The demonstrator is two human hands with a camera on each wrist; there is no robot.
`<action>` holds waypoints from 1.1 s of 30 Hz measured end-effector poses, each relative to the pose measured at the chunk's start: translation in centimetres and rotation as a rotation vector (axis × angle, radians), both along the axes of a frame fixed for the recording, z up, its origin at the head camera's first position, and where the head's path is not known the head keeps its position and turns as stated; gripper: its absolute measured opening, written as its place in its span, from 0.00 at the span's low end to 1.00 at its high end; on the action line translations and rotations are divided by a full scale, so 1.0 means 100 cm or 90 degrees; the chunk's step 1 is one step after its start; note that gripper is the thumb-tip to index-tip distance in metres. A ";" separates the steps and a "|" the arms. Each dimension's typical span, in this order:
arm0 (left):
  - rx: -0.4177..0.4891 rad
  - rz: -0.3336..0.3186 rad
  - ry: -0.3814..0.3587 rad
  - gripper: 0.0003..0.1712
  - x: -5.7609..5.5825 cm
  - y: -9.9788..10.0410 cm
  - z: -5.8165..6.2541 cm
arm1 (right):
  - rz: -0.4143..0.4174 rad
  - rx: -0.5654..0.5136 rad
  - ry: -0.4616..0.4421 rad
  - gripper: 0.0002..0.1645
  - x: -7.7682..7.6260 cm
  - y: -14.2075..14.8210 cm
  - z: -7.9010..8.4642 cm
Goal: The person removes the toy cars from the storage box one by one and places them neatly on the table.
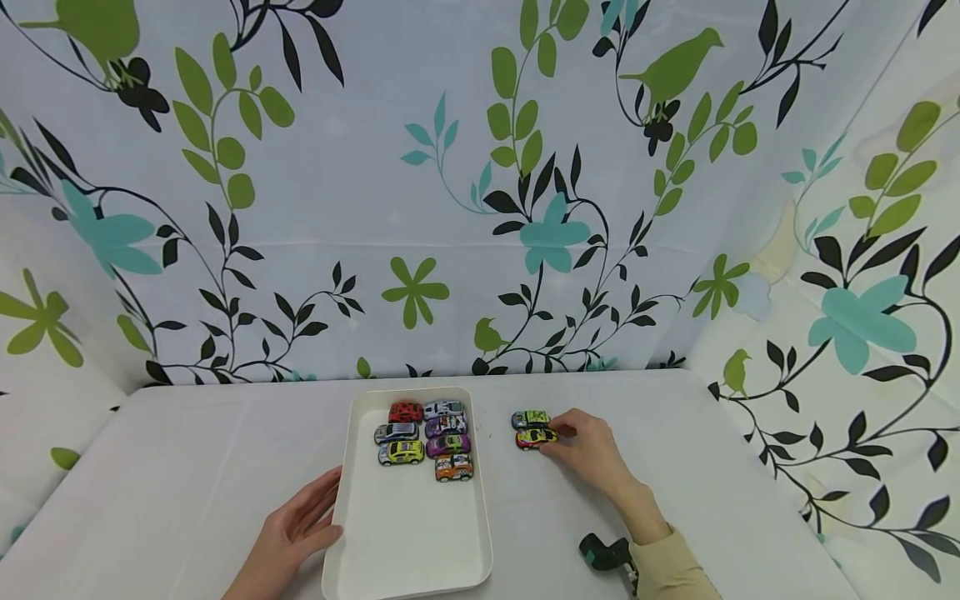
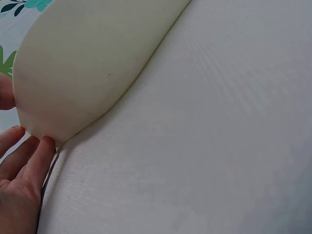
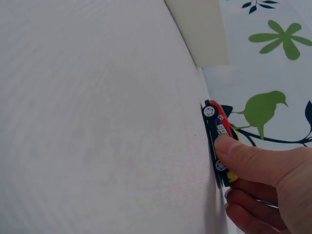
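- Your left hand [image 1: 296, 525] lies along the outer left wall of the white tray [image 1: 408, 533], fingers fairly straight and not wrapped round it; that light contact probably keeps the tray from sliding on the surface [image 1: 210, 483].
- Inside the tray, toward its far end, your left column runs from the red car [image 1: 406, 412] through the silver-blue car [image 1: 396, 432] to the yellow car [image 1: 401, 452]. Setting them side by side, all lengthwise across the tray, seems meant to save room.
- Just beside it, your right column has the white car [image 1: 443, 409], the dark purple car [image 1: 446, 426], the purple-green car [image 1: 447, 445] and, nearest you, the orange car [image 1: 453, 467], close to the tray's right wall.
- Right of the tray, on the surface, stands the lime car [image 1: 530, 419], just beyond the red-and-yellow car [image 1: 534, 439].
- Your right hand [image 1: 592, 454] pinches that red-and-yellow car, thumb on its side, likely because a side grip suits such a small body. You cannot tell whether its wheels bear on the surface.
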State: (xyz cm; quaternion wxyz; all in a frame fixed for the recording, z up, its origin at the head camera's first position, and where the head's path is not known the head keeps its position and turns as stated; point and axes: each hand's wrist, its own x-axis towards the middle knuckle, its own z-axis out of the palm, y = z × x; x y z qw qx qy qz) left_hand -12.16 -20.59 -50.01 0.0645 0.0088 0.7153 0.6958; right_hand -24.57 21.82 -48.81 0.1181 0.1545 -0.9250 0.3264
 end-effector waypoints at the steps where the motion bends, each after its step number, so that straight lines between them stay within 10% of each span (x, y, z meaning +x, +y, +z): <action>1: -0.001 0.000 -0.001 0.41 0.000 0.000 0.000 | 0.001 0.000 0.002 0.18 0.000 0.000 0.000; 33: 0.004 0.005 -0.020 0.42 0.000 0.000 0.000 | 0.093 0.000 0.076 0.21 0.014 -0.019 0.027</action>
